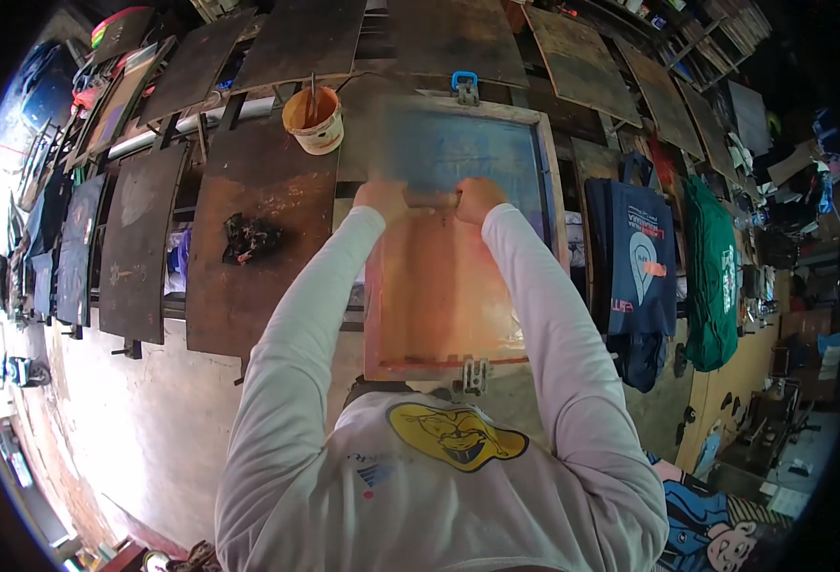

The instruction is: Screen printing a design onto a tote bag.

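My left hand point(384, 200) and my right hand point(480, 198) are both closed round the ends of a squeegee point(431, 201), a bar lying crosswise between them. It rests on the mesh of a screen printing frame point(553, 205). On the near side of the bar the mesh is coated with orange ink point(449, 286); the far part looks blue. The air around my left hand and the mesh's far left is blurred, so the finger detail there is soft. A metal hinge clamp point(475, 376) grips the frame's near edge, and a blue-handled clamp point(465, 88) is at its far edge.
A bucket of orange ink point(314, 122) with a stick in it stands on the dark board point(258, 200) to the left. Near it lies a crumpled black plastic piece point(251, 236). Navy bags point(641, 257) and green bags point(711, 276) hang at the right.
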`<state>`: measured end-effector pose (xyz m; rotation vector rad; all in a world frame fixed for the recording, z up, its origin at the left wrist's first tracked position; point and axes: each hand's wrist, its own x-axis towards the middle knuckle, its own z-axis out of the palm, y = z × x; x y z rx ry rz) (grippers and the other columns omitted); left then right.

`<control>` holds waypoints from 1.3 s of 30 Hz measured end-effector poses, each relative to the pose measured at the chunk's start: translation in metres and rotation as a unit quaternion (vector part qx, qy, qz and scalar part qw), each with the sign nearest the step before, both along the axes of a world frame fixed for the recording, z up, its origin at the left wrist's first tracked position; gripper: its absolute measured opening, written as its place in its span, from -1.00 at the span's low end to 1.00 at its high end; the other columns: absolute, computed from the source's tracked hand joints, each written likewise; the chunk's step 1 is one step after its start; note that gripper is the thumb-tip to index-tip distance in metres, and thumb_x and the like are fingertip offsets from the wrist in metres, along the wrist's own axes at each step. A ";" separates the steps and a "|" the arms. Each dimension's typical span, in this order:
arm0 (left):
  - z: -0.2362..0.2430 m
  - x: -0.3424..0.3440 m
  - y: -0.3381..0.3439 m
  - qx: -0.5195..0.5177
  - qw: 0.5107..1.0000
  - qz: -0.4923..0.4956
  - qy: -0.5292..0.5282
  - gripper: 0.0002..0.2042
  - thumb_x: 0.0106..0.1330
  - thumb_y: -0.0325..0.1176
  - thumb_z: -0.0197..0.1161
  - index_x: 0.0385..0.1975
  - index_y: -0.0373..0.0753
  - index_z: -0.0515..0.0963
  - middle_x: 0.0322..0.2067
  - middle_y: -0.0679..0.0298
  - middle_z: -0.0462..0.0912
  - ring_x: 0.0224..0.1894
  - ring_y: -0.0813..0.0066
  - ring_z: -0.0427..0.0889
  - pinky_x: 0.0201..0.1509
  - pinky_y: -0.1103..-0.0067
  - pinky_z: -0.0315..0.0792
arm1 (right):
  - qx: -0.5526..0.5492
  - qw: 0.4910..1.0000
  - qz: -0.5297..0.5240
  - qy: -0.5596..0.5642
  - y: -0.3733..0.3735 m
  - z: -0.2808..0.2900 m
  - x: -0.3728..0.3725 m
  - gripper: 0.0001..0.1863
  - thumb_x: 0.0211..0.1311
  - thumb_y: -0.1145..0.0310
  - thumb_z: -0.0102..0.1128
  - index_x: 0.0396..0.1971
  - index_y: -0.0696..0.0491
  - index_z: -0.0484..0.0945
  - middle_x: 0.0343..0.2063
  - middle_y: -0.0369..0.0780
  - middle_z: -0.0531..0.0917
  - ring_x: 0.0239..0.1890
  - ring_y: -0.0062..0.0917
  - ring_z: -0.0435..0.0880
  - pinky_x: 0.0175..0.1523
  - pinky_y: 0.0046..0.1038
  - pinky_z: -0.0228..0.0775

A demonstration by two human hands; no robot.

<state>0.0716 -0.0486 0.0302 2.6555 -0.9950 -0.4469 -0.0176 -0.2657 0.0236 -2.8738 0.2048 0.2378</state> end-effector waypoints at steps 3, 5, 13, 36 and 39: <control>-0.002 0.003 -0.001 0.001 1.000 0.012 -0.007 -0.19 -0.14 0.49 0.30 -0.16 -0.18 0.64 -0.15 0.00 0.70 -0.04 0.01 0.66 0.08 0.27 0.52 | 0.008 0.999 -0.022 0.035 0.003 -0.001 0.000 -0.75 -0.03 0.23 0.27 -0.33 -0.02 0.73 -0.26 -0.05 0.73 -0.15 -0.12 0.71 0.01 -0.16 0.56; 0.010 0.002 -0.005 0.049 0.999 -0.002 0.011 -0.18 -0.15 0.46 0.33 -0.09 -0.20 0.62 -0.07 0.00 0.68 0.01 0.03 0.65 0.11 0.26 0.51 | 0.025 0.998 -0.056 0.029 0.010 0.008 -0.005 -0.80 0.00 0.24 0.24 -0.38 -0.01 0.71 -0.31 -0.04 0.73 -0.20 -0.10 0.71 -0.05 -0.13 0.55; -0.007 -0.079 0.035 -0.028 0.999 0.017 0.019 -0.28 -0.12 0.28 0.43 -0.01 -0.11 0.58 -0.13 -0.07 0.68 -0.04 -0.03 0.66 0.09 0.22 0.51 | 0.000 0.998 -0.059 -0.009 0.049 -0.022 -0.085 -0.70 -0.01 0.23 0.25 -0.27 0.05 0.64 -0.31 0.00 0.72 -0.20 -0.06 0.72 -0.07 -0.10 0.56; 0.040 -0.099 0.040 -0.020 0.998 -0.056 -0.006 -0.26 -0.04 0.46 0.27 -0.11 -0.11 0.64 -0.27 -0.01 0.71 -0.07 0.01 0.68 0.08 0.20 0.52 | 0.043 0.999 -0.032 -0.011 0.035 -0.014 -0.104 -0.77 -0.08 0.27 0.28 -0.40 0.04 0.68 -0.36 -0.06 0.72 -0.27 -0.11 0.71 -0.10 -0.16 0.54; 0.019 -0.113 0.050 -0.050 0.998 -0.013 -0.021 -0.33 -0.04 0.39 0.31 -0.16 -0.10 0.65 -0.29 0.00 0.71 -0.10 0.01 0.69 0.03 0.19 0.53 | 0.033 0.998 -0.048 -0.007 0.047 -0.014 -0.117 -0.76 -0.06 0.26 0.27 -0.37 0.03 0.67 -0.36 -0.05 0.72 -0.28 -0.10 0.71 -0.11 -0.12 0.55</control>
